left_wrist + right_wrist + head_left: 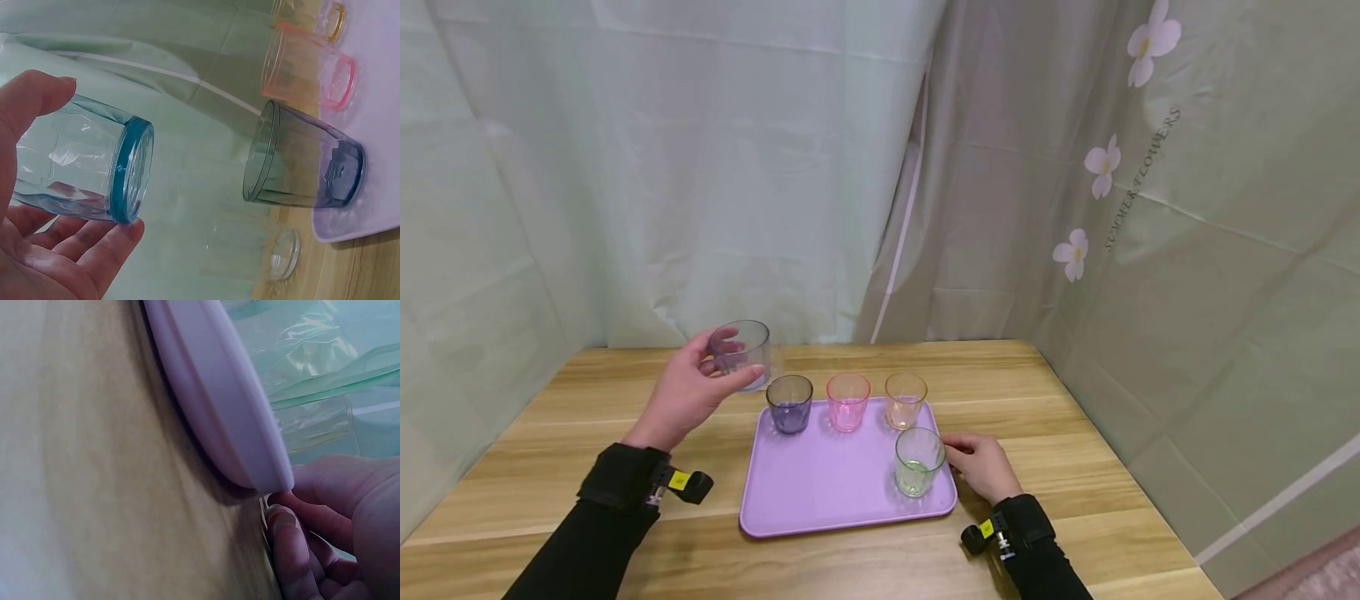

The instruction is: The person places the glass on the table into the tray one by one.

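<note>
Blue-tinted and see-through, a faceted tumbler [747, 346] is held up by the left hand [688, 392] at ten o'clock of the lilac tray [827, 487], above the wood-grain bench [1075, 467]. Its sides are gripped between the left thumb and the curved fingers, presumably so that the mouth is left free and the vessel is kept roughly upright. On the tray, a row is formed along the far edge: a smoky grey-blue tumbler [790, 407] at eleven o'clock, a pink tumbler [848, 404] at twelve, an amber tumbler [906, 403] at one. Gaps are left between them, perhaps so that none is knocked by its neighbour. A pale green tumbler [919, 465] is set at three o'clock, near the tray's side. (One colourless tumbler [284, 253], easily missed, is stood on the bench just outside the eleven o'clock corner.) By the tray's rim at three o'clock, the right hand [985, 467] is rested with bent fingers, probably so that the tray is steadied; whether the rim is pinched or merely touched cannot be told. Behind everything, at twelve o'clock, the bench is bordered by a pale curtain [737, 167].
</note>
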Available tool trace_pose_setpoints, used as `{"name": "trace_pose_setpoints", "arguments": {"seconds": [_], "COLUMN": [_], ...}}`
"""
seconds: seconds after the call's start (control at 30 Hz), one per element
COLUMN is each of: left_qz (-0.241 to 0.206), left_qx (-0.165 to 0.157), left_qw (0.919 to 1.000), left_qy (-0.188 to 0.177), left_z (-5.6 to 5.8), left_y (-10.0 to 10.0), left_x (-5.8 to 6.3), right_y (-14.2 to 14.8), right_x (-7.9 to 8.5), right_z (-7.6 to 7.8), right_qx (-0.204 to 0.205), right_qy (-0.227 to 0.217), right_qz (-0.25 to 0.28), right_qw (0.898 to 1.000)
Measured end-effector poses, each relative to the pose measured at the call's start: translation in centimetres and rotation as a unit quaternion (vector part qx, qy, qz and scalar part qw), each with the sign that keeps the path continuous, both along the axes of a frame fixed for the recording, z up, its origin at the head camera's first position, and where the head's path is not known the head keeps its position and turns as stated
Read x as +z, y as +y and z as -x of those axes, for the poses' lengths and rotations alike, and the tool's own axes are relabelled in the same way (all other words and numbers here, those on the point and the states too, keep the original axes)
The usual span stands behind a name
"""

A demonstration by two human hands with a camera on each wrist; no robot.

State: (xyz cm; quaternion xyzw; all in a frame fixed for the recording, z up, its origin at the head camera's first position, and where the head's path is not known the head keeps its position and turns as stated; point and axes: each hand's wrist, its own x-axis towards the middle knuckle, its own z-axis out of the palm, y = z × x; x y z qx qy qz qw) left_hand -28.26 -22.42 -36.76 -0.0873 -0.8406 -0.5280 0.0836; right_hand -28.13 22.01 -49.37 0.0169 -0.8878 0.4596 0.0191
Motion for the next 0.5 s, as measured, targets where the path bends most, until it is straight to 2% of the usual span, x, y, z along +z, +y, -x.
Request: {"name": "trace_pose_setpoints", "arguments": {"seconds": [0.2, 0.5], "left_qz": [0.010, -0.004], "left_qx": [-0.004, -0.023], "left_qw": [0.9999, 0.9997], "left_qy": [0.000, -0.004], "left_z": [-0.2, -0.5], "left_y": [0.5, 1.2], "left_x": [0.1, 0.3], "right_y": [-0.1, -0.1], "right_x": [0.0, 0.2], "right_z": [-0.1, -0.2], "right_qx": [-0.001, -0.004], "right_qy": [0.001, -0.007], "right_qz": [-0.001, -0.004], "right_qw": [1.000, 1.000]}}
